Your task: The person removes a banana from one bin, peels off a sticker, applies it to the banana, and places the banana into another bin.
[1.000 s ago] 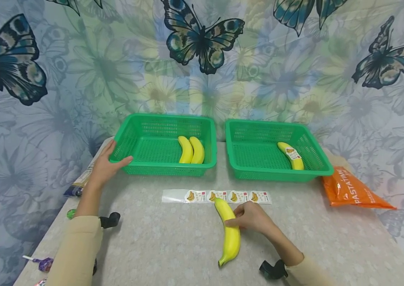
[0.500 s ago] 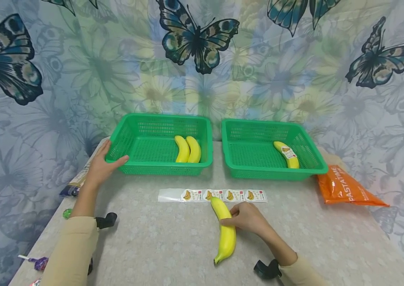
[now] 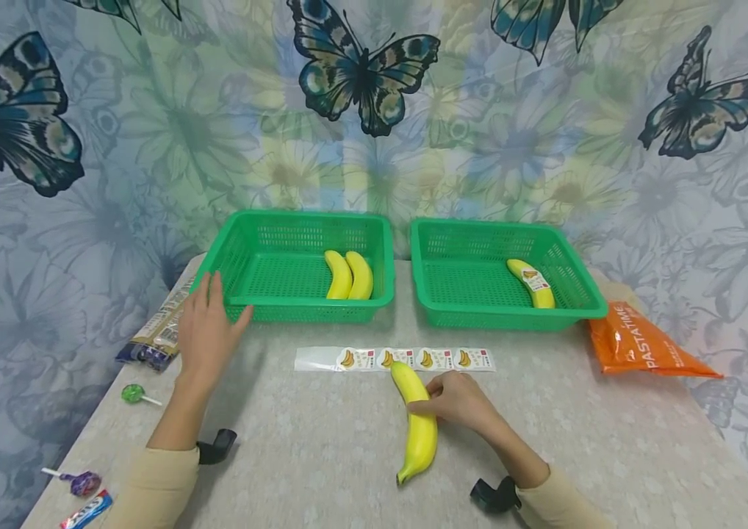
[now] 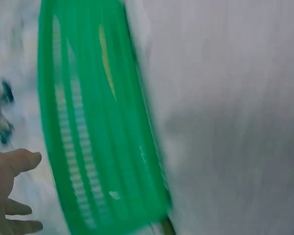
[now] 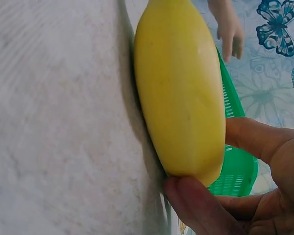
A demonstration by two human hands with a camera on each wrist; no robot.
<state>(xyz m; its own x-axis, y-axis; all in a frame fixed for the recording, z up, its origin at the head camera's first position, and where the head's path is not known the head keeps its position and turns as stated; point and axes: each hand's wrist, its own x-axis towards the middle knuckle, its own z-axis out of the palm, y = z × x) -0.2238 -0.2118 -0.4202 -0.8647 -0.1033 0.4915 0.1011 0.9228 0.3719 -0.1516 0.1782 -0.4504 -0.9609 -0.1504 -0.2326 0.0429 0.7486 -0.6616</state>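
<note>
**A:** From the head view, where are the hands?

**B:** The right hand (image 3: 456, 400) pinches a banana (image 3: 416, 419) lying on the bench (image 3: 612, 441), thumb and fingers curled on its middle. The banana's upper end touches the sticker strip (image 3: 394, 359). The left hand (image 3: 205, 334) hovers with fingers spread and straight, just in front of the left basket (image 3: 248, 257), holding nothing.

**A:** And the baskets?

**B:** The left basket holds two bananas (image 3: 349, 275) side by side. The right basket (image 3: 453, 272) holds a labelled banana (image 3: 531, 283). An orange packet (image 3: 641, 349) lies just beside the right basket; a green lollipop (image 3: 132, 394) and a wrapped packet (image 3: 156, 334) lie near the left edge.

**A:** The left wrist view?

**B:** Blurred. The left hand (image 4: 7, 191) shows at the lower left, fingers straight, beside the left basket (image 4: 88, 147), apart from it.

**A:** The right wrist view?

**B:** Close up, the banana (image 5: 181, 98) rests on the bench (image 5: 54, 122), with the right hand's thumb and fingers (image 5: 201, 205) clasping its near end. A green basket edge (image 5: 235, 171) shows behind.
</note>
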